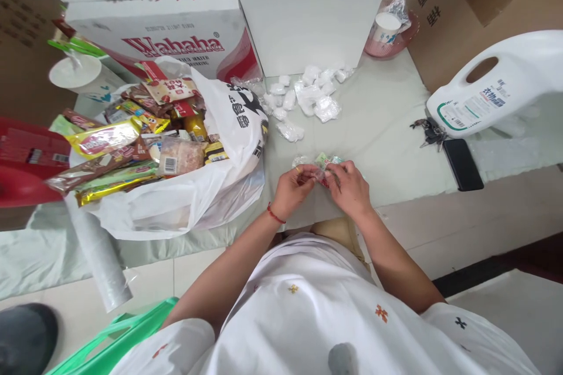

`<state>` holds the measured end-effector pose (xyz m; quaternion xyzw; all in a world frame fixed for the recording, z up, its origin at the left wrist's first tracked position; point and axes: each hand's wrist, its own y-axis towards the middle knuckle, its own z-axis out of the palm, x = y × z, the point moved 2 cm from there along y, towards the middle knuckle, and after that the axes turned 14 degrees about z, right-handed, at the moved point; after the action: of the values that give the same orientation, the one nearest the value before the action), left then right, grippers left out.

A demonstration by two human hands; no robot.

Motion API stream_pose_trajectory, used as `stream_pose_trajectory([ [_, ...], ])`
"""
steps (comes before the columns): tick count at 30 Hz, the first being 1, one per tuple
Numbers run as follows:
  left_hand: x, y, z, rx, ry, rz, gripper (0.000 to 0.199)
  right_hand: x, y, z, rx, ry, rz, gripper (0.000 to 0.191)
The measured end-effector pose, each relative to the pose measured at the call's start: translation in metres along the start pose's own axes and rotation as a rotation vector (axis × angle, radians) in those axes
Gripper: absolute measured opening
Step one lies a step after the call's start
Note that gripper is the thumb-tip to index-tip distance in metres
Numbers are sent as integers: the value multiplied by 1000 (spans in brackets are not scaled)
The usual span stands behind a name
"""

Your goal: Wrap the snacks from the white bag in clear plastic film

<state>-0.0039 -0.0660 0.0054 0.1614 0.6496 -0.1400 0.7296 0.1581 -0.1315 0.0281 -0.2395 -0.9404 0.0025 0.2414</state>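
White shirt (281, 316) nearest; snack-stuffed bag (222, 120) left, white plastic bundles (309, 92) ahead; hands (350, 188) pinched closed on clear wrapper (322, 159), green-red print.

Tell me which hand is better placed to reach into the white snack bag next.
Left, I'd judge: the left hand is nearer the white bag, while the right hand sits farther across. Both are busy at the small packet, though.

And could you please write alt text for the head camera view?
A left hand and right hand pinch a clear plastic packet over a covered table. Beyond lie white bundles; to the left, a white bag holds packaged snacks; to the right are keys, a phone and white jug.
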Motion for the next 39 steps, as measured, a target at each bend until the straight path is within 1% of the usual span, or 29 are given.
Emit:
stream_pose_trajectory([
  [2, -3, -1, 10, 44, 39, 79, 41, -1, 2, -3, 35, 61, 40, 41],
  [4, -4, -1, 19, 72, 93, 127, 50, -1, 3, -5, 63, 98, 60, 45],
  [7, -4, -1, 25, 106, 143, 141, 54, -3, 2, -5, 69, 109, 44, 39],
  [9, -2, 0, 25, 98, 129, 127, 53, -4, 1, -3, 55, 112, 32, 34],
  [13, 2, -1, 19, 44, 91, 96, 51, -7, 0, 1, 38, 146, 25, 29],
  [16, 2, -2, 17, 59, 130, 104, 50, -8, 1, 2, 47, 175, 34, 24],
  [18, 0, -3, 17, 83, 203, 124, 48, -9, 1, 2, 43, 200, 46, 24],
  [23, -5, -6, 23, 129, 496, 217, 43, -9, 2, 2, 51, 268, 72, 32],
  [25, -6, -5, 26, 127, 518, 223, 36, -10, 2, 3, 70, 285, 76, 29],
  [27, -8, -5, 26, 104, 466, 215, 31, -11, 1, 3, 79, 294, 79, 24],
  [30, -8, -5, 25, 72, 294, 162, 35, -11, 1, 2, 78, 287, 75, 23],
  [32, -6, -6, 23, 53, 123, 70, 37, -11, 1, 2, 77, 284, 60, 24],
  [35, -2, -7, 23, -4, -109, -101, 31, -11, 1, 3, 80, 284, 55, 24],
  [37, 0, -7, 24, -32, -173, -175, 32, -12, 1, 3, 77, 280, 59, 23],
  [39, 0, -6, 25, -47, -190, -210, 35, -12, 1, 4, 69, 278, 59, 23],
])
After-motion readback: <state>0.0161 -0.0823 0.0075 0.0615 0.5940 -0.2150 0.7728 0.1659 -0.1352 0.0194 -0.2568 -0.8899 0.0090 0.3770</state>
